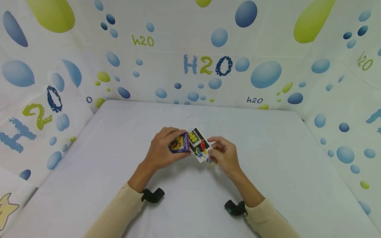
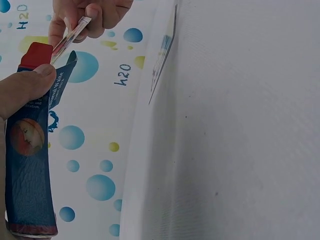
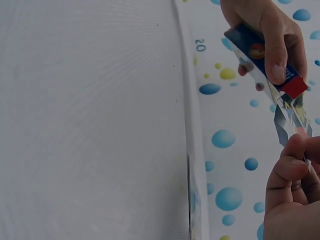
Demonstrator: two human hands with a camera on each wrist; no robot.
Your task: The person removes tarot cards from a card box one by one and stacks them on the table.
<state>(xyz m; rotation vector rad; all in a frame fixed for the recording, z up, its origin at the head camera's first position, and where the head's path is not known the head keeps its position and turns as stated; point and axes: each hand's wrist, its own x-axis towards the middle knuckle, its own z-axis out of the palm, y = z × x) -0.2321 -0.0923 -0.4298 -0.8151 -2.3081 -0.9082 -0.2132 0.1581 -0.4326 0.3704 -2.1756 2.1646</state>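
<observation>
Above the table, my left hand [image 1: 160, 147] grips a small blue card box [image 1: 178, 144] with yellow picture panel, its thumb along the narrow side in the left wrist view. The red side flap [image 2: 37, 55] and blue lid flap [image 2: 63, 80] of the box stand open. At the box's mouth, my right hand [image 1: 227, 154] pinches the outer end of some picture cards [image 1: 197, 143] between thumb and fingers. The cards stick out at a slant; how many there are cannot be told. Another card [image 1: 212, 164] lies on the table below the right hand, partly hidden by it.
A white cloth covers the table [image 1: 119, 132], whose back edge meets a patterned curtain [image 1: 166, 66] with blue and green drops. More of this curtain hangs on both sides. A black wrist camera is strapped at the left sleeve [image 1: 119, 206] and another at the right sleeve [image 1: 268, 218].
</observation>
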